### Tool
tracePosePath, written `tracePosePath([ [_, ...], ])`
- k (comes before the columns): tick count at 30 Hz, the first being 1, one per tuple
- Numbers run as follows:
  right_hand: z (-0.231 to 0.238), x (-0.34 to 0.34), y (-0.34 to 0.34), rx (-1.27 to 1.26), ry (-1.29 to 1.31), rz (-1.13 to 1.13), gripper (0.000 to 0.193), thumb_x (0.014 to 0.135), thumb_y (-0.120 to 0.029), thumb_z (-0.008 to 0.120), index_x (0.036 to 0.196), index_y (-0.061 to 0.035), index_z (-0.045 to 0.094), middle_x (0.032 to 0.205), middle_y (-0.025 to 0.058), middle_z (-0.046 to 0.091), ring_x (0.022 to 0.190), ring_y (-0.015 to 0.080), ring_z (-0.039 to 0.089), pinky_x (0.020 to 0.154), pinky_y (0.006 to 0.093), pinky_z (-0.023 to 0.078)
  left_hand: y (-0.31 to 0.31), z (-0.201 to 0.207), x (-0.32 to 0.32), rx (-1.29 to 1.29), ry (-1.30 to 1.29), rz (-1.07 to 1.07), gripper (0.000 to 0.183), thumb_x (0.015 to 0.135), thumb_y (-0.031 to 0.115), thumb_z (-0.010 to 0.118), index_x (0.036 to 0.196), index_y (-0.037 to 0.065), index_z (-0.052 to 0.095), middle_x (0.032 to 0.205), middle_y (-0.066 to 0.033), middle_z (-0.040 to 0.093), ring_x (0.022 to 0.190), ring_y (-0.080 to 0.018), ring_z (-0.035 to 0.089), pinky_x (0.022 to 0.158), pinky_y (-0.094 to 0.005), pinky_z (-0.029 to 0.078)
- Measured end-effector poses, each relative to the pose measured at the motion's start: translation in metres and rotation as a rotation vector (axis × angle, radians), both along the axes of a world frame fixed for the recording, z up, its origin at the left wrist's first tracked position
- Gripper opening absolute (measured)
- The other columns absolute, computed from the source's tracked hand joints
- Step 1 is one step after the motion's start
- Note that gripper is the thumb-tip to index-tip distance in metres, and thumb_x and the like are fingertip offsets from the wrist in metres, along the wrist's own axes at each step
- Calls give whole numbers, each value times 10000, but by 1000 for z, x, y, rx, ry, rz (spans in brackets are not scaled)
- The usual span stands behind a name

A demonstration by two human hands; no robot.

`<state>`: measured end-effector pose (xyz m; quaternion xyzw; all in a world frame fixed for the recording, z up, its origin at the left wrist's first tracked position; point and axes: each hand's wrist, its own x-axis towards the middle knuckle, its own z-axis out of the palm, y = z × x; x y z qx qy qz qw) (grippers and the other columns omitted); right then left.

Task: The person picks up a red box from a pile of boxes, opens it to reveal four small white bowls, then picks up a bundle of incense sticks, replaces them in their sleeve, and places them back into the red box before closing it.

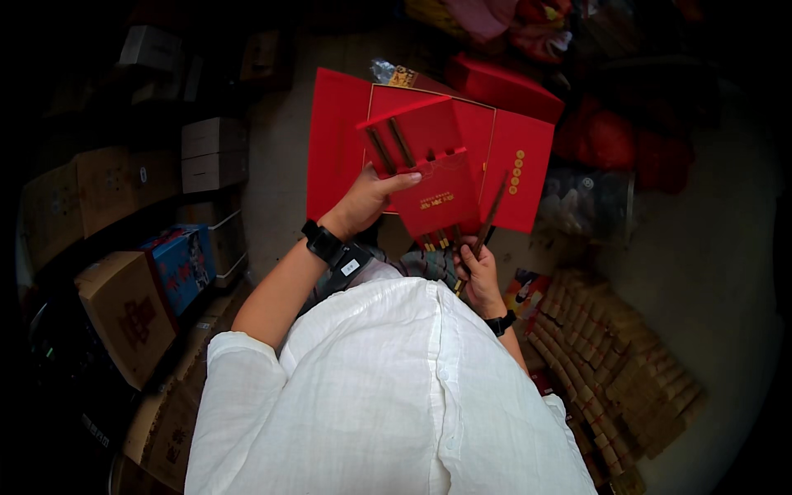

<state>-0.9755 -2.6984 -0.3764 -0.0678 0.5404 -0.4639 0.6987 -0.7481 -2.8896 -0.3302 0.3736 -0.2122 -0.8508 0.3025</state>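
Note:
My left hand (pixel 365 200) grips a red, flat chopstick case (pixel 437 194) by its left edge, thumb across the front. Dark brown chopsticks (pixel 401 142) lie in slots in the case, and gold ends stick out at its lower edge. My right hand (pixel 482 279) is closed on a dark chopstick (pixel 495 205), held slanting beside the case's lower right corner; whether a second one lies along it I cannot tell. Beneath both hands a large red gift box (pixel 337 140) is spread open, with gold round marks on its right panel.
Cardboard cartons (pixel 124 318) and a blue printed box (pixel 183 268) line the left side. Many paper-wrapped bundles (pixel 610 363) are stacked at the lower right. Clear plastic packs (pixel 590 202) and red bags (pixel 619 140) lie at the right. Another red box (pixel 505 87) sits behind the open one.

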Motion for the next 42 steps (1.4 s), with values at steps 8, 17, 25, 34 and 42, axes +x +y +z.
tracePosePath([
  [8,-3,-5,12,34,67,8,243,1015,-168,598,1193,-3,581,895,41,627,576,41,436,481,185,306,-3,-4,2,-61,-13,107,355,934,151,688,1248,17,591,1158,-63,675,1061,-147,645,941,-323,516],
  [17,5,4,2,-40,48,24,233,989,-210,652,1126,-27,609,800,-31,578,555,22,402,482,192,283,-2,5,0,-10,44,57,384,942,163,684,1276,11,568,1205,-77,658,1103,-163,634,966,-341,512],
  [25,8,5,-3,-37,313,8,190,978,-193,666,1045,-18,638,725,-44,539,541,35,380,480,212,271,-1,0,2,7,41,45,411,944,171,685,1299,19,547,1234,-81,645,1140,-172,618,989,-354,498],
  [34,12,2,-4,6,115,-53,253,996,-256,639,1056,-14,679,775,-24,584,565,30,418,479,189,275,-3,-2,2,-88,-10,17,419,925,167,715,1290,17,572,1235,-83,650,1145,-177,613,992,-353,497],
  [42,19,8,-13,-3,54,-45,207,1006,-245,621,1023,-39,606,867,35,633,535,42,405,472,195,285,-1,-5,-1,-109,-46,-27,442,924,180,720,1307,13,576,1226,-85,662,1118,-176,631,979,-345,505],
])
